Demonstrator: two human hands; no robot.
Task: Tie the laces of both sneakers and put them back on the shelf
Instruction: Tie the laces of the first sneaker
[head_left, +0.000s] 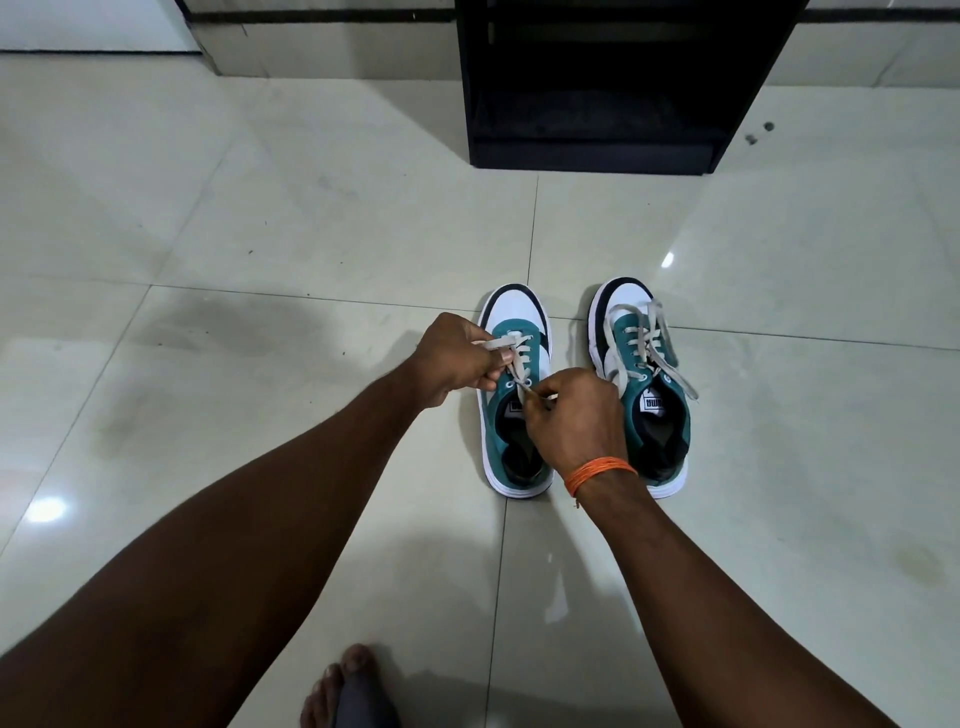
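Left hand (457, 358) and right hand (571, 415) each pinch a lace end (501, 344) of the left sneaker (519, 332), fingers pressed together, pulling apart to tighten the knot.

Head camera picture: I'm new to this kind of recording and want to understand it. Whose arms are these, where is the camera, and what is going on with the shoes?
There is no machine here. The one picture comes from a wide-angle camera worn on a person's head, looking forward and down, so the two bare arms reaching in from the bottom are that person's own.

Two teal and white sneakers stand side by side on the tiled floor, toes pointing away. The left hand and the right hand, which has an orange thread around its wrist, each pinch a lace end of the left sneaker. No finished bow shows on it.

The right sneaker is untouched, and its laces lie loose across the top.

Beyond them stands a dark shelf; what shows of it holds no shoes. A bare foot shows at the bottom edge.
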